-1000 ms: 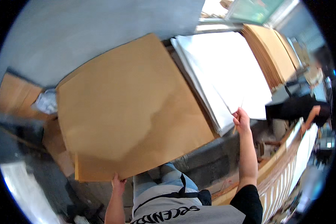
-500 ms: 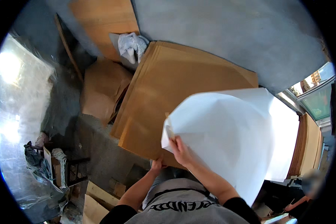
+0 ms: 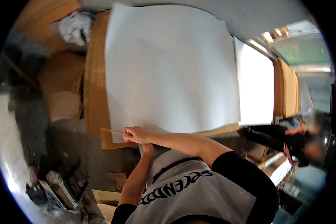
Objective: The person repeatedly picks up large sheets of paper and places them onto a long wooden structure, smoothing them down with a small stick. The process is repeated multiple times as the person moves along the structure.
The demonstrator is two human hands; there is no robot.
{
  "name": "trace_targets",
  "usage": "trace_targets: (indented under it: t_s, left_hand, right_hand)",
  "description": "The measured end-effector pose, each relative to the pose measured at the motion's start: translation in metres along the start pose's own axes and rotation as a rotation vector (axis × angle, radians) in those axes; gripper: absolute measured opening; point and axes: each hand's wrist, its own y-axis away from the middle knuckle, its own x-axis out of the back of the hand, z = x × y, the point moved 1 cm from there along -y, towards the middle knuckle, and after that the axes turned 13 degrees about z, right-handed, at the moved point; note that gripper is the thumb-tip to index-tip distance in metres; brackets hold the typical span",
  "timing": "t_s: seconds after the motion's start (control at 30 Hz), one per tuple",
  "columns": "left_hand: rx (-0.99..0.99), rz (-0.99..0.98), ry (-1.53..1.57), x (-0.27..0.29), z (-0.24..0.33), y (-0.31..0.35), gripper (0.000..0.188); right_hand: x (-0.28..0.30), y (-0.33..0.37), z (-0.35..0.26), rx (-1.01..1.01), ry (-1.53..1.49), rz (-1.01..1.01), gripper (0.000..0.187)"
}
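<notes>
My right hand [image 3: 136,135] is closed around a thin light-brown stick [image 3: 111,131], whose tip points left past the sheet's edge. The hand lies over the near left corner of a large white sheet [image 3: 171,71]. I cannot tell whether it pinches that corner too. The sheet lies spread over a stack of brown boards [image 3: 96,82], which shows along the left side and in a strip at the near edge. My left hand [image 3: 148,148] is at the near edge of the stack, just under my right wrist; its fingers are mostly hidden.
Another white sheet [image 3: 255,84] lies on a brown stack to the right, by a window [image 3: 300,50]. Two people [image 3: 296,143] are at the right. Brown paper [image 3: 61,87] and a white cloth [image 3: 75,28] are at the left, cluttered items [image 3: 56,190] at the lower left.
The white sheet, curled up in my right hand before, now lies over the brown stack. My right hand has moved left to its near corner, still with the stick. The view has turned right.
</notes>
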Motion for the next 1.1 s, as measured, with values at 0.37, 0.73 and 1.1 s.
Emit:
trace_targets:
  t_s: [0.37, 0.73, 1.1]
  left_hand:
    - [0.752, 0.015, 0.570, 0.028, 0.073, 0.027, 0.029]
    - [0.613, -0.021, 0.430, 0.045, 0.081, 0.066, 0.024]
    - [0.511, 0.226, 0.548, 0.069, 0.070, 0.085, 0.023]
  right_hand:
    - [0.202, 0.236, 0.113, -0.681, -0.254, 0.513, 0.026]
    - [0.298, 0.330, 0.130, -0.858, -0.826, 1.743, 0.016]
    - [0.316, 0.318, 0.168, -0.712, -0.513, 1.704, 0.036]
